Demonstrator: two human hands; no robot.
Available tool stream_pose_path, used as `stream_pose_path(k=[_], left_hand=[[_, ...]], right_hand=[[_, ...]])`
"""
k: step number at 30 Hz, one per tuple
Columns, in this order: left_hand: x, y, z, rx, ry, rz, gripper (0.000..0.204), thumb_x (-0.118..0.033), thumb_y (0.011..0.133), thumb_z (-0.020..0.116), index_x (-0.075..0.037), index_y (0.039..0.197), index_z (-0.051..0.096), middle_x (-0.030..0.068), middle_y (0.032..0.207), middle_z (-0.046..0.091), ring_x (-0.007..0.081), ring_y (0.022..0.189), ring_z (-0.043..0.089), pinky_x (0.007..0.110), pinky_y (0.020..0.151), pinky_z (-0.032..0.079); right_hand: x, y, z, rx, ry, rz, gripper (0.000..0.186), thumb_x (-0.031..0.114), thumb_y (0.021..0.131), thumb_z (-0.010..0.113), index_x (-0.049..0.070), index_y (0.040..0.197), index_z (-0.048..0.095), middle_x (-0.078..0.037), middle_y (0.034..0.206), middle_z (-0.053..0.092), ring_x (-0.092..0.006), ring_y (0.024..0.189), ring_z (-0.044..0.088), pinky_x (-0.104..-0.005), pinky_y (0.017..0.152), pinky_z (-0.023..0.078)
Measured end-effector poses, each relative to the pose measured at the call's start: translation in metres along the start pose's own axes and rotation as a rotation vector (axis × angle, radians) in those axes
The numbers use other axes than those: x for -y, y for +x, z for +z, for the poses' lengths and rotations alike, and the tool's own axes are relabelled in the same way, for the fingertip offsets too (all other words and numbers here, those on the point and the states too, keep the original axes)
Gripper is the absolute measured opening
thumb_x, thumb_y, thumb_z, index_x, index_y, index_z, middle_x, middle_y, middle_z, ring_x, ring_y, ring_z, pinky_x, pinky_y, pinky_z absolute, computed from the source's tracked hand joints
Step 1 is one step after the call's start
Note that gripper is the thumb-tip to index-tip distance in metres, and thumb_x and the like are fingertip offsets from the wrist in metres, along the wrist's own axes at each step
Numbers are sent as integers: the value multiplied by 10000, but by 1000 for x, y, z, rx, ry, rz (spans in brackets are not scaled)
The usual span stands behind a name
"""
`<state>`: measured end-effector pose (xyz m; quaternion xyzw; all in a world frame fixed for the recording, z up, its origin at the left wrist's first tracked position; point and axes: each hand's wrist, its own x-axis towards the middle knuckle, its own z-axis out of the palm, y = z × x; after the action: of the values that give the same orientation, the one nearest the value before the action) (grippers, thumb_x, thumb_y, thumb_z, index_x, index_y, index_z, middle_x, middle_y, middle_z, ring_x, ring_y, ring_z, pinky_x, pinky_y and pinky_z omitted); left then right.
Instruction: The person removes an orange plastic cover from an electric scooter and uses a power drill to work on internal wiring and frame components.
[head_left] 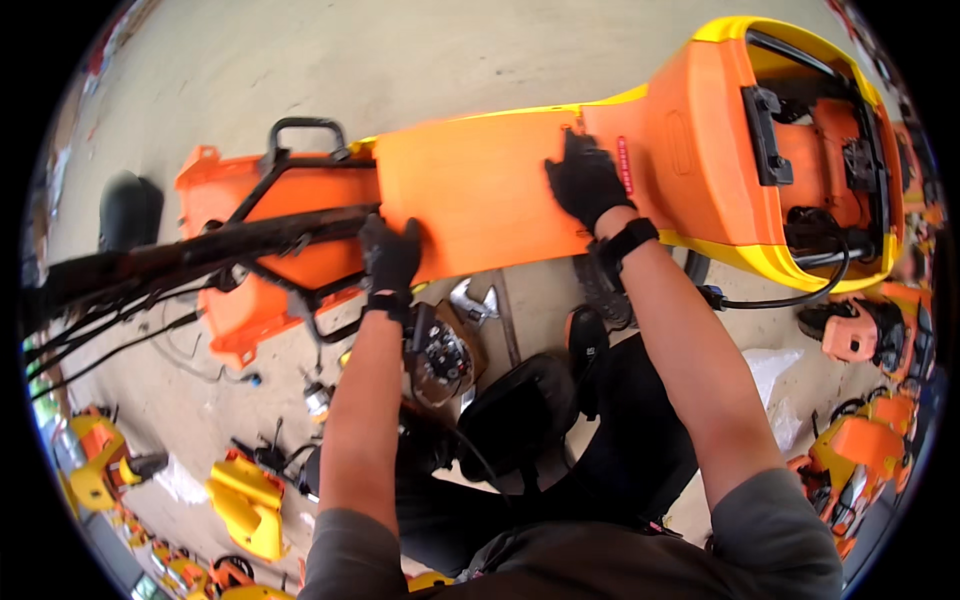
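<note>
A long orange vehicle body (480, 195) with yellow trim lies crosswise before me, topped by a flat orange panel. My left hand (392, 258), in a black glove, rests on the panel's near left corner beside the end of a thick black tube (290, 228). Its thumb and forefinger are apart. Toward the panel's right end, my right hand (588, 182), also gloved, touches the surface with fingers reaching away from me and thumb apart, beside a red strip (624, 165). Nothing shows in either hand; the undersides of the fingers are hidden.
Black cables trail from the tube. An adjustable wrench (474, 302) and a round mechanical part (440, 355) lie on the floor close to my legs, near a black seat-like piece (520, 412). A yellow shell (247, 508) lies at lower left. More orange parts stand around the edges.
</note>
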<state>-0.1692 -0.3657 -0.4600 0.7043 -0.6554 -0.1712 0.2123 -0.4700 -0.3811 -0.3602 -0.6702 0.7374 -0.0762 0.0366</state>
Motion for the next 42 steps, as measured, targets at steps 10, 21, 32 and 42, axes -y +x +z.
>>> stream_pose_path(k=[10, 21, 32, 42], left_hand=[[42, 9, 22, 163, -230, -156, 373, -309, 789, 730, -5, 980, 627, 189, 925, 672, 374, 880, 637, 446, 769, 489], [45, 16, 35, 92, -471, -99, 330, -239, 805, 749, 36, 754, 574, 111, 675, 585, 197, 626, 512, 377, 585, 426], [32, -1, 31, 396, -670, -191, 430, -355, 832, 734, -20, 1069, 604, 41, 907, 624, 144, 778, 557, 317, 644, 451], [-15, 2, 9, 500, -380, -299, 509, -423, 769, 793, 1, 1014, 652, 59, 892, 661, 158, 731, 582, 315, 635, 479]], right_hand=[[132, -100, -93, 283, 173, -599, 477, 261, 821, 609, -84, 1141, 535, -183, 902, 626, -294, 828, 642, -400, 708, 504], [141, -171, -94, 227, 302, -648, 417, 189, 779, 578, -101, 1079, 561, -154, 773, 621, -255, 648, 614, -362, 567, 468], [120, -216, -109, 272, 237, -553, 153, 149, 722, 607, 59, 794, 708, -108, 726, 662, -249, 685, 650, -391, 601, 464], [89, -232, -96, 528, 176, -697, 275, 269, 809, 577, 39, 883, 708, -89, 790, 672, -242, 713, 656, -395, 574, 465]])
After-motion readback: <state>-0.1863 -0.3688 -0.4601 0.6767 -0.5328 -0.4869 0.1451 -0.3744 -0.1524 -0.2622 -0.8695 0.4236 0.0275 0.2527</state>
